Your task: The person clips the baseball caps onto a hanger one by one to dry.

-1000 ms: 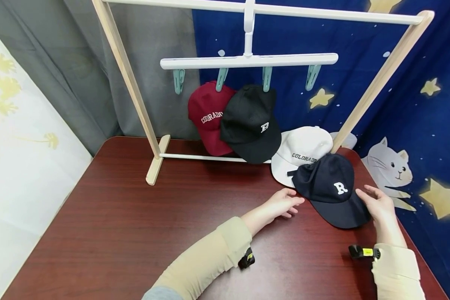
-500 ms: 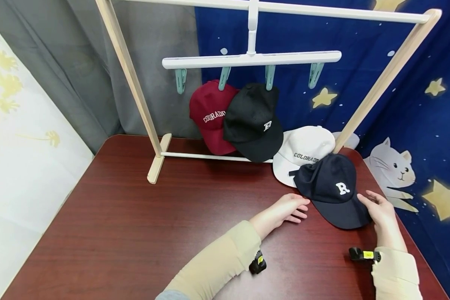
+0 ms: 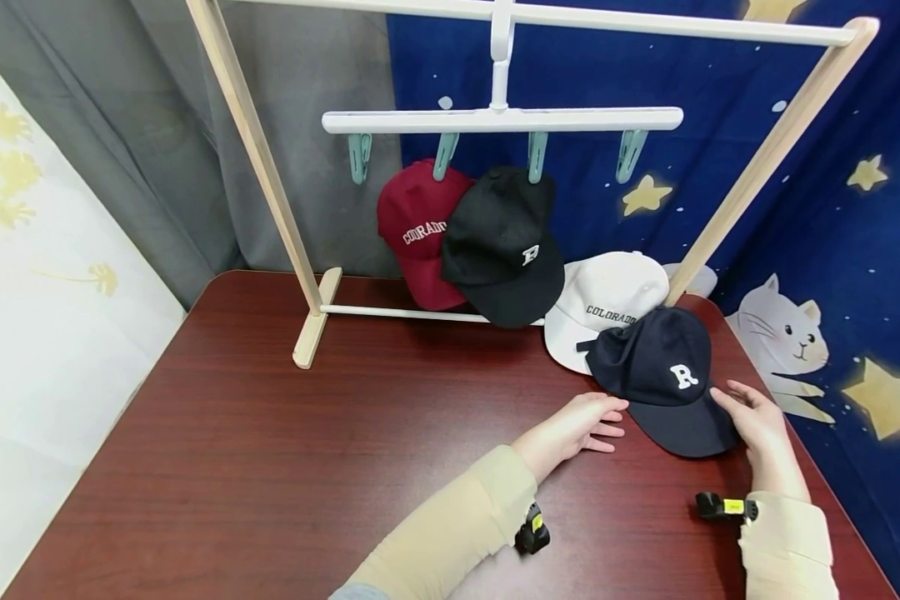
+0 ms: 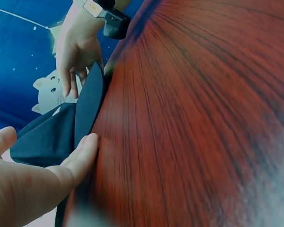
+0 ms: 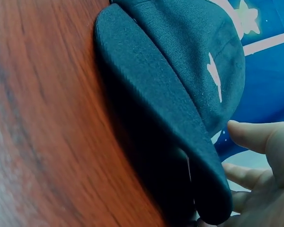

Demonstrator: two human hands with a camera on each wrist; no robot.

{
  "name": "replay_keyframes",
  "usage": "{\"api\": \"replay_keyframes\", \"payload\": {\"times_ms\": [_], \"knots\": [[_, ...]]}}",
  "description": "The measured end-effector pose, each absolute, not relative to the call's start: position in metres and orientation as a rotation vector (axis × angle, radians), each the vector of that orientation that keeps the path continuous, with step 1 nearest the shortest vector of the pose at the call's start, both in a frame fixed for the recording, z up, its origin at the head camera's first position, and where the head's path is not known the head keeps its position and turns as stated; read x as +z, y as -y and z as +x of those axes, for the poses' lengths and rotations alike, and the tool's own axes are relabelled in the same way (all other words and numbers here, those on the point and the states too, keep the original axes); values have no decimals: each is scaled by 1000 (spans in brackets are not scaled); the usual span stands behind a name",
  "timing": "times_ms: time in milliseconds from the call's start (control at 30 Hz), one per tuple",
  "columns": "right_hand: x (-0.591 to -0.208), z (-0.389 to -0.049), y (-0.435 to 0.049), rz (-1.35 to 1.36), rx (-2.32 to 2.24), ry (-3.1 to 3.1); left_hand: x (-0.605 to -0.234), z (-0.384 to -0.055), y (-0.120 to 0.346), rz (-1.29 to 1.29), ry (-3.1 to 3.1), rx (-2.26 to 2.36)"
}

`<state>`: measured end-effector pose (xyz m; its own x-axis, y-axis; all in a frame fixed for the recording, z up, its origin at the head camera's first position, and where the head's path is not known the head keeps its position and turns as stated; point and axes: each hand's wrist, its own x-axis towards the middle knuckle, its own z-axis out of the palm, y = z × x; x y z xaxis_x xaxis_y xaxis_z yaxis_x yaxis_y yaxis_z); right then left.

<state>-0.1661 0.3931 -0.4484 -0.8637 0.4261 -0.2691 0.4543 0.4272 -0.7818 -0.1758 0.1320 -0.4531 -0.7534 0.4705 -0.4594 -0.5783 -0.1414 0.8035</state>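
A navy cap [image 3: 656, 358] with a white letter R lies on the table, brim toward the front, overlapping a white cap [image 3: 607, 283]. My left hand [image 3: 581, 427] is at the left side of its brim, fingers extended; in the left wrist view those fingertips [image 4: 91, 142] lie right at the brim's edge. On the other side, my right hand [image 3: 761, 429] has its thumb and fingers spread around the brim's right corner. In the right wrist view the thumb [image 5: 248, 135] stands apart from the crown, while the other fingers are partly hidden behind the brim [image 5: 151, 94].
A wooden rack [image 3: 258, 158] carries a white hanger [image 3: 502, 121] with several teal clips. Overlapping below the middle clips are a red cap [image 3: 416, 229] and a black cap [image 3: 495, 237]. The rack's low crossbar [image 3: 401, 313] runs along the back of the reddish-brown table [image 3: 307, 467].
My left hand has moved right and slightly toward the front, up to the navy cap's brim. My right hand stays by the brim's right side with little movement. The caps have not moved.
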Motion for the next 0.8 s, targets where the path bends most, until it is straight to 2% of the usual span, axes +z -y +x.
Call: {"api": "replay_keyframes", "payload": {"times_ms": [800], "knots": [[-447,-165,-391,769,-1438,-2608,-455,-184,-137,-166,-1235,2006]]}}
